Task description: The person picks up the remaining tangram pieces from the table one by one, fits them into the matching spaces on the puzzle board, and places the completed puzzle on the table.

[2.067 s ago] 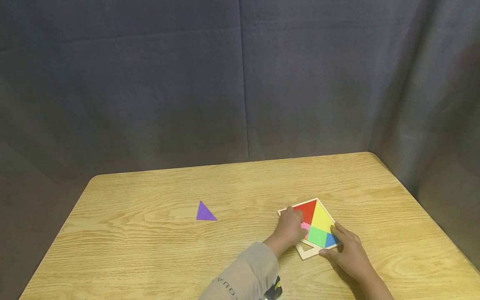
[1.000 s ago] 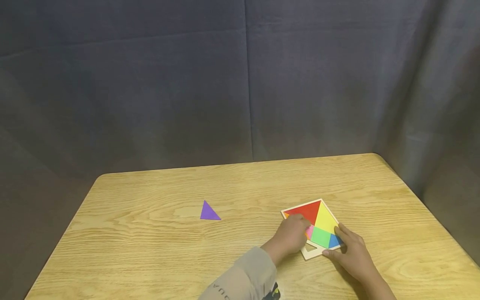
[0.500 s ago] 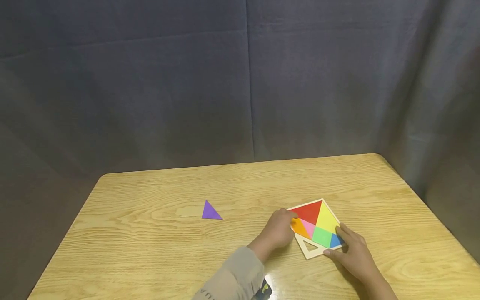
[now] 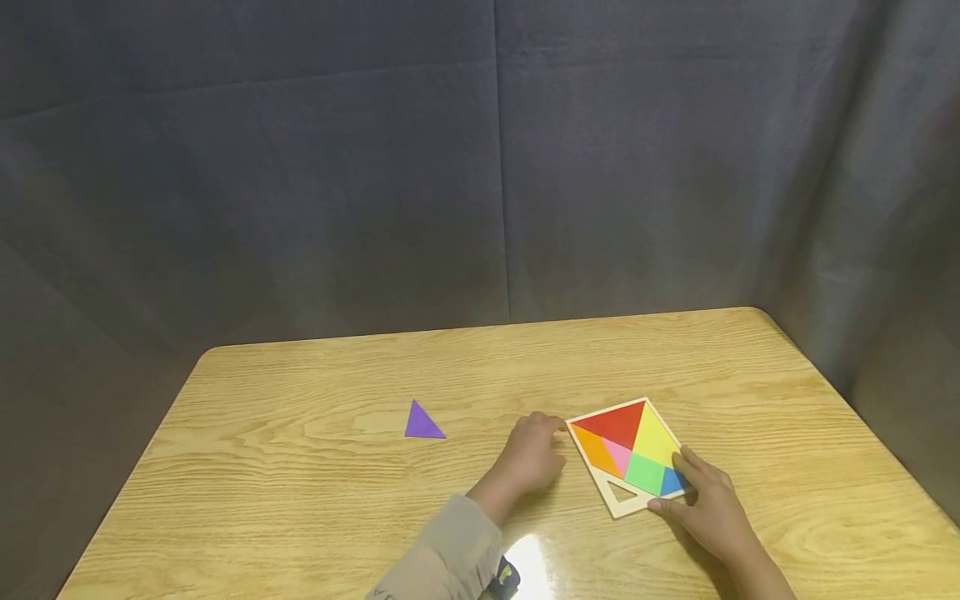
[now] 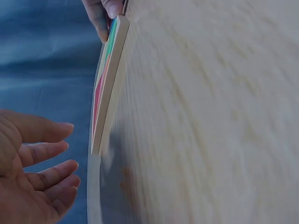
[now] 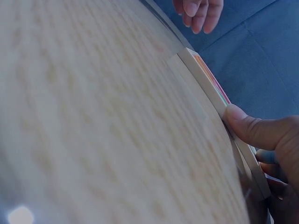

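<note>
A square wooden tangram puzzle (image 4: pixel 617 505) lies at the right of the table in the head view. Red (image 4: pixel 617 422), yellow, orange, pink, green and blue pieces fill its frame, and a triangular slot (image 4: pixel 621 492) stands bare at the near corner. My right hand (image 4: pixel 708 508) grips the frame's near right corner, thumb on the near edge and fingers over the blue and yellow pieces. Just left of the frame is my left hand (image 4: pixel 528 454), its fingers loose and holding nothing. A purple triangle piece (image 4: pixel 423 422) lies flat, farther left.
The wooden table (image 4: pixel 300 492) has rounded far corners. Dark grey curtains (image 4: pixel 360 183) hang behind it and along its sides. A dark wrist device (image 4: pixel 504 577) with a yellow mark shows below the left sleeve (image 4: pixel 450 546).
My left hand has come off the puzzle and moved left, uncovering the orange and pink pieces. My right hand keeps its grip on the frame. The view has shifted slightly.
</note>
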Motion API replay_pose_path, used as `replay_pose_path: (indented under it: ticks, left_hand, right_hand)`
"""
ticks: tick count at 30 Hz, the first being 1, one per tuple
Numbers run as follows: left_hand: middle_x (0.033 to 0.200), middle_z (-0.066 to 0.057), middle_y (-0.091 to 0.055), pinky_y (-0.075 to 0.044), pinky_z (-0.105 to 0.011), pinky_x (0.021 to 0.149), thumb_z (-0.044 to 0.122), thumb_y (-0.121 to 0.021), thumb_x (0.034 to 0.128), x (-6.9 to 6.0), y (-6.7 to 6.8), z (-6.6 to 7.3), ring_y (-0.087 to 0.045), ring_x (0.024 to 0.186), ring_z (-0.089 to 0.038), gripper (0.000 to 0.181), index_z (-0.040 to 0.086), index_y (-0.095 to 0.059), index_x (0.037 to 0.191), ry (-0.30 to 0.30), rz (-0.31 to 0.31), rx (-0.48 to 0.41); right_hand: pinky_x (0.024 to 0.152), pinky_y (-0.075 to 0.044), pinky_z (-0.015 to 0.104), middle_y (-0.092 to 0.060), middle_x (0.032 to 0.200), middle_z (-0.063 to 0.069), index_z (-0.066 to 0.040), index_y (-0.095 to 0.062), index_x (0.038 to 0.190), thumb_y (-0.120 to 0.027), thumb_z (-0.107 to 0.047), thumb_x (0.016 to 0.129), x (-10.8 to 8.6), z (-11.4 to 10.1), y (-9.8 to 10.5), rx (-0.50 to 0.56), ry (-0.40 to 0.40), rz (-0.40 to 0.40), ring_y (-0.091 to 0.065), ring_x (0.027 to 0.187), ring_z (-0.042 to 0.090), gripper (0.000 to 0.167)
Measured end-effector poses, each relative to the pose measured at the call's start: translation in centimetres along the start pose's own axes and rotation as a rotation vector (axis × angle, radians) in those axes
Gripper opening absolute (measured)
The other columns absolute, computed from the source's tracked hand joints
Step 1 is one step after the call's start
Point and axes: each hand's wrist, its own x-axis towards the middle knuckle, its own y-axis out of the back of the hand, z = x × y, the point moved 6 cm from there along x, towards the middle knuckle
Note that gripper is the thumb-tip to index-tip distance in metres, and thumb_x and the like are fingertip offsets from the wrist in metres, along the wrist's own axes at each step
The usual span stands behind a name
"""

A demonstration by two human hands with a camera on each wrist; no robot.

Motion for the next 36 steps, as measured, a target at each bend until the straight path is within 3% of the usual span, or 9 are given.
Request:
replay_pose_path:
  ticks: [5, 15, 22, 36]
  left_hand:
    - [0.107, -0.006, -0.049, -0.036, -0.034, 0.081, 0.009, -0.064, 0.0696, -0.2, 0.7, -0.8, -0.043, 0.096, -0.022, 0.041, 0.008, -0.056, 0.11, 0.048, 0.015, -0.025]
    - [0.107, -0.009, -0.051, -0.032, -0.04, 0.084, 0.013, -0.066, 0.0684, -0.4, 1.8, -2.0, -0.042, 0.1, -0.026, 0.042, 0.005, -0.057, 0.109, 0.067, 0.073, -0.035]
    - [0.103, -0.007, -0.052, -0.031, -0.038, 0.083, 0.017, -0.067, 0.0689, -0.4, 2.2, -3.1, -0.043, 0.098, -0.026, 0.042, 0.006, -0.057, 0.108, 0.115, 0.104, -0.012]
    - [0.106, -0.009, -0.049, -0.028, -0.04, 0.082, 0.022, -0.067, 0.0687, -0.7, 3.3, -5.0, -0.039, 0.099, -0.026, 0.047, 0.005, -0.055, 0.111, 0.192, 0.084, -0.006]
  right_hand:
    - [0.085, -0.023, 0.06, -0.028, 0.129, 0.03, 0.014, -0.039, 0.12, -0.071, -0.039, 0.064, 0.0, -0.1, 0.0, -0.013, 0.004, 0.008, -0.024, 0.111, 0.048, 0.084]
    - [0.085, -0.023, 0.06, -0.029, 0.129, 0.029, 0.014, -0.039, 0.12, -0.072, -0.039, 0.063, 0.0, 0.1, 0.0, -0.004, -0.004, 0.012, -0.023, 0.111, 0.048, 0.084]
    - [0.085, -0.023, 0.06, -0.028, 0.129, 0.029, 0.014, -0.039, 0.12, -0.071, -0.041, 0.064, 0.0, 0.1, 0.0, -0.007, -0.011, 0.008, -0.023, 0.112, 0.047, 0.085]
    - [0.085, -0.023, 0.06, -0.029, 0.128, 0.03, 0.014, -0.04, 0.119, -0.073, -0.036, 0.063, 0.0, -0.2, 0.1, -0.028, -0.001, 0.013, -0.024, 0.111, 0.048, 0.082]
